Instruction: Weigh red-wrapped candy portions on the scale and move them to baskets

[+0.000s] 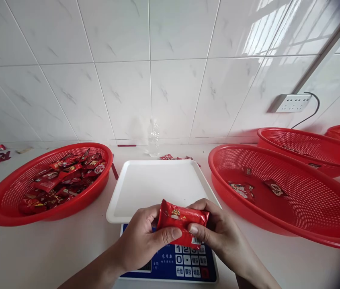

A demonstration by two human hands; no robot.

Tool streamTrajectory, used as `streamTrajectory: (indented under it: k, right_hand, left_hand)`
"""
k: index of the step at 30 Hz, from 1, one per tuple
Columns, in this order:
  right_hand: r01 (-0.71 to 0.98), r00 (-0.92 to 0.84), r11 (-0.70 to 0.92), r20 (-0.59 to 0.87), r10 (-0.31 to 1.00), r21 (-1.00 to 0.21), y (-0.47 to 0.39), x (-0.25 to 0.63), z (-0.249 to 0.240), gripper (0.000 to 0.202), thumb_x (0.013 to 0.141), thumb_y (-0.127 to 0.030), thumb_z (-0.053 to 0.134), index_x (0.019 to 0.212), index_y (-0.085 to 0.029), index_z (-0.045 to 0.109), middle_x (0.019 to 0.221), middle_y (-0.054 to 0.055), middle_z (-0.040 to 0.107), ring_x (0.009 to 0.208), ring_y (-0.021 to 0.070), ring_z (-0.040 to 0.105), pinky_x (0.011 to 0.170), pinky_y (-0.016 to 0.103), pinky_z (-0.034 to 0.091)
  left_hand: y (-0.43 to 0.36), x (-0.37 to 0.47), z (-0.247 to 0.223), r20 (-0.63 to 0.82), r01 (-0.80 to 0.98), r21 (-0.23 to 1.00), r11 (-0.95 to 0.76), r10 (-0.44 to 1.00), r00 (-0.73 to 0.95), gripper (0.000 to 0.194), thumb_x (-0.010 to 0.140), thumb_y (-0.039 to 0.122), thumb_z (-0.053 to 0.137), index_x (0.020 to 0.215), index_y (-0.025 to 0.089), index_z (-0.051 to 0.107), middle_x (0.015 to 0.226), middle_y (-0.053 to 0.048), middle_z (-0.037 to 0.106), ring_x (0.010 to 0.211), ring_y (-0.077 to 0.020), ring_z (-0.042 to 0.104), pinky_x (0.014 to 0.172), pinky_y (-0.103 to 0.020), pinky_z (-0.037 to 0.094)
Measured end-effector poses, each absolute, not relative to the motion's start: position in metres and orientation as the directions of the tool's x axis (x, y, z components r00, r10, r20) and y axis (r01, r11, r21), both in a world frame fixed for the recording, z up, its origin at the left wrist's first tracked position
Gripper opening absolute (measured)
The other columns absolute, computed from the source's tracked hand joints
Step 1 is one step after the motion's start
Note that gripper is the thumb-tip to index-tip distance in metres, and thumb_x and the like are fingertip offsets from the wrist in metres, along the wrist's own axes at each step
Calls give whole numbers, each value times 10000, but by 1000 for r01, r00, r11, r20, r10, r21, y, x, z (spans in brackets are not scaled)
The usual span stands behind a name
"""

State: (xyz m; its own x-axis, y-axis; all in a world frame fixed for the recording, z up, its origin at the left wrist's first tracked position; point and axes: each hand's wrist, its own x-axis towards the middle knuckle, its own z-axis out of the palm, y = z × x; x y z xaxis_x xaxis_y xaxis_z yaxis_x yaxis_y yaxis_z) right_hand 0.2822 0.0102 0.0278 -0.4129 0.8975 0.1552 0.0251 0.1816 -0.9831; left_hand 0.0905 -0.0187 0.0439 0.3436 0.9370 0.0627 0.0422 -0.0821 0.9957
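Between my two hands is a shiny red snack packet [185,218] with a crimped end and a small barcode label. My left hand [148,233] grips its left side, thumb laid across the front. On the other side my right hand [215,230] pinches it, thumb on the lower front and fingers behind. Below and behind the packet stands a digital scale [166,265] with a blue keypad, partly covered by my hands. The scale's white tray [160,180] carries no packets; its front edge is partly hidden.
To the left, a red plastic basket [97,196] holds many red packets [64,176]. At the right, another red basket [323,208] has several packets, with a third basket [302,140] behind. A clear bottle [153,138] stands by the tiled wall, which bears a power strip [292,103].
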Motion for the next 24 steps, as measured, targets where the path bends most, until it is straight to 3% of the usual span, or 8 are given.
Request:
streamTrajectory:
  k: [3, 7, 11, 13, 16, 19, 21, 24]
  right_hand:
    - [-62, -430, 119, 134, 893, -991, 10, 282, 30, 326, 767, -486, 692, 800, -190, 558, 689, -12, 588, 593, 108, 522, 544, 226, 445]
    - [-63, -472, 99, 117, 874, -993, 9, 283, 30, 409, 736, -505, 720, 984, -206, 593, 807, 10, 616, 698, 135, 562, 600, 240, 474]
    - [-39, -521, 36, 51, 852, -999, 10, 283, 20, 325, 746, -479, 721, 872, -189, 642, 782, 22, 627, 645, 136, 566, 519, 226, 466]
    - [-70, -404, 65, 88, 910, -995, 16, 285, 14, 308, 732, -466, 736, 828, -185, 655, 697, 16, 623, 551, 125, 542, 464, 229, 457]
    - [-279, -51, 171, 193, 980, -945, 30, 297, 11, 288, 708, -479, 749, 770, -213, 657, 624, 11, 625, 476, 127, 538, 414, 235, 454]
    - [-465, 202, 242, 163, 966, -852, 44, 314, 13, 321, 722, -516, 725, 948, -292, 684, 943, 49, 693, 684, 165, 641, 438, 219, 490]
    - [-487, 225, 245, 150, 963, -838, 49, 322, 14, 376, 781, -542, 653, 1098, -340, 653, 1146, 50, 659, 799, 164, 652, 478, 211, 518]
    - [-430, 163, 216, 160, 974, -877, 46, 322, 11, 345, 840, -515, 577, 1137, -353, 638, 1108, 61, 682, 739, 176, 654, 464, 246, 521]
  left_hand:
    - [-19, 91, 43, 34, -31, 999, -24, 930, 366, 290, 832, 356, 656, 1061, 179, 677, 935, -45, 707, 843, -178, 631, 756, -282, 495]
    - [-21, 91, 46, 76, -66, 996, -58, 942, 327, 282, 850, 327, 641, 1098, 195, 667, 1010, -57, 708, 925, -199, 643, 828, -313, 498]
    - [-23, 93, 46, 137, -82, 990, -117, 941, 308, 278, 869, 333, 609, 1101, 180, 640, 1055, -85, 692, 974, -223, 640, 888, -360, 491]
    - [-23, 91, 44, 168, -27, 986, -167, 944, 283, 315, 872, 352, 601, 1138, 184, 601, 1051, -93, 677, 958, -217, 637, 856, -346, 499]
    - [-23, 84, 43, 205, 119, 965, -233, 956, 208, 384, 871, 384, 593, 1208, 208, 537, 1037, -96, 652, 933, -199, 625, 813, -320, 502]
    - [-23, 75, 48, 210, 216, 947, -239, 966, 149, 364, 881, 396, 570, 1202, 229, 532, 1035, -89, 643, 913, -183, 618, 795, -310, 510]
    - [-21, 65, 56, 238, 286, 922, -260, 965, 112, 326, 885, 379, 560, 1175, 233, 548, 1045, -79, 647, 919, -175, 618, 800, -303, 512]
    - [-12, 40, 71, 321, 465, 831, -305, 946, 46, 232, 883, 355, 545, 1063, 219, 597, 1026, -59, 671, 907, -169, 630, 806, -291, 505]
